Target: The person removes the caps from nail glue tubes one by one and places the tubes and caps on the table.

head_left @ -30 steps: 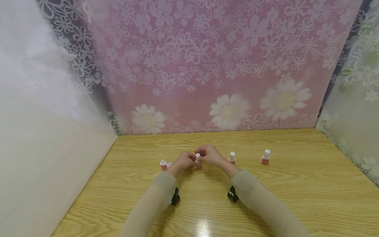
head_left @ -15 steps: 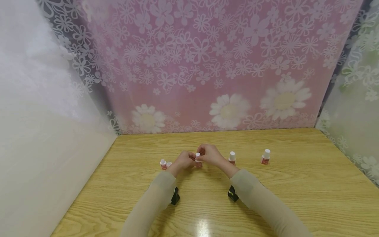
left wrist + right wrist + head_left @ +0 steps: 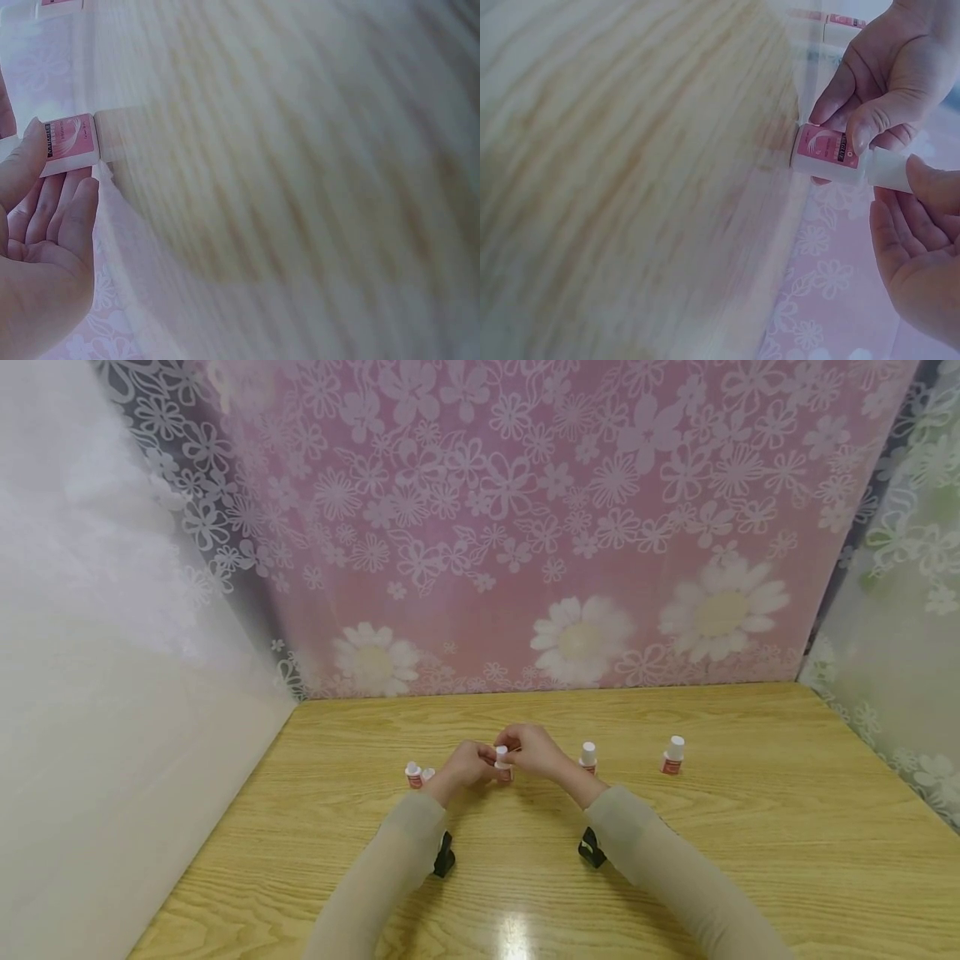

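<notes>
- Far-left bottle (image 3: 414, 778): upright on the table (image 3: 517, 868), small white top, reddish label; probably parked there to leave the middle free for both hands.
- Second bottle (image 3: 428, 774): just beside it, partly hidden behind the left wrist; can't tell if they touch.
- Left black device (image 3: 445, 857): under the left sleeve; likely slung there to keep the fingers unobstructed.
- Left hand (image 3: 468, 763): gripping the middle bottle (image 3: 826, 152) by its body, thumb across the label, fingers behind; presumably keeps the body from turning or tipping.
- Middle bottle: between both hands, upright, base seemingly resting on the table, which would help steady it.
- Cap (image 3: 889, 169): white, on top of the middle bottle; can't tell how tight it sits.
- Right hand (image 3: 536, 752): pinching the cap, thumb one side, fingers behind; high hold looks suited to working the cap separately from the body.
- Fourth bottle (image 3: 588, 756): upright, tall white cap, lower part hidden by the right wrist; within easy reach.
- Right black device (image 3: 591, 849): under the right sleeve, mirrors the left.
- Far-right bottle (image 3: 673, 756): upright, tall white cap, well apart from the rest; spacing probably makes it easy to grab alone.
</notes>
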`<state>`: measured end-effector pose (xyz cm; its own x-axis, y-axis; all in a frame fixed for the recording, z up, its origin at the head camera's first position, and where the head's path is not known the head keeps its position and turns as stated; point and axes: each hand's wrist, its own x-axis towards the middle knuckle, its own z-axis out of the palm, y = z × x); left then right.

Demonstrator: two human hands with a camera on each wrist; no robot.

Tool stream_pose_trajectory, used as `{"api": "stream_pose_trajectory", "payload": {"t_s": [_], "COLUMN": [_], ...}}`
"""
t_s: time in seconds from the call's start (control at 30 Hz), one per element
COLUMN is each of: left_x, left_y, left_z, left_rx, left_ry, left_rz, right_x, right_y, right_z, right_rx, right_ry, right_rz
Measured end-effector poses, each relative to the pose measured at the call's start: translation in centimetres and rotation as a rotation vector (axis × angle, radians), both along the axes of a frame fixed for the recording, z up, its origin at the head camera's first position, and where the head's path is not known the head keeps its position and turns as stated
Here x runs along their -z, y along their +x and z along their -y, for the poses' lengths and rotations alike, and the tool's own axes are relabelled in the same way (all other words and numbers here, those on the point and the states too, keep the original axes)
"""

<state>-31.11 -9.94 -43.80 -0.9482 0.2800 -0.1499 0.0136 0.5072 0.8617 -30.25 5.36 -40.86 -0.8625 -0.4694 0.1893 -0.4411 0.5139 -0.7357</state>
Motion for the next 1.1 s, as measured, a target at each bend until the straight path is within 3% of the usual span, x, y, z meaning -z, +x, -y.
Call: {"api": "stream_pose_trajectory", "payload": {"t_s": [0.4, 0.53, 0.57, 0.67, 0.77, 0.8, 0.97, 1.1], "left_x": [-0.1, 0.7, 1.6, 2.0, 1.6, 0.8, 0.3, 0.1], "left_y": [0.1, -0.8, -1.5, -2.0, -1.7, -1.0, -0.3, -0.2], "left_z": [0.0, 0.2, 0.4, 0.6, 0.5, 0.2, 0.0, 0.1], "left_rx": [-0.013, 0.004, 0.032, 0.046, 0.034, 0.010, 0.009, 0.005], "left_ry": [-0.011, -0.019, -0.002, -0.008, -0.014, -0.033, -0.035, -0.023], "left_rz": [0.002, 0.003, -0.023, -0.026, -0.028, -0.008, -0.044, -0.029], "right_x": [0.4, 0.3, 0.2, 0.1, 0.1, 0.2, 0.1, 0.0], "right_y": [-0.3, -0.3, -0.2, -0.1, -0.1, -0.1, -0.1, 0.0], "right_z": [0.0, 0.0, 0.1, 0.1, 0.1, 0.1, 0.1, 0.1], "right_rx": [0.006, 0.041, 0.048, 0.068, 0.070, 0.068, 0.042, 0.008], "right_ry": [0.002, 0.053, 0.062, 0.072, 0.065, 0.064, 0.061, 0.043], "right_rz": [0.028, -0.014, -0.020, -0.028, -0.025, -0.028, -0.038, -0.039]}}
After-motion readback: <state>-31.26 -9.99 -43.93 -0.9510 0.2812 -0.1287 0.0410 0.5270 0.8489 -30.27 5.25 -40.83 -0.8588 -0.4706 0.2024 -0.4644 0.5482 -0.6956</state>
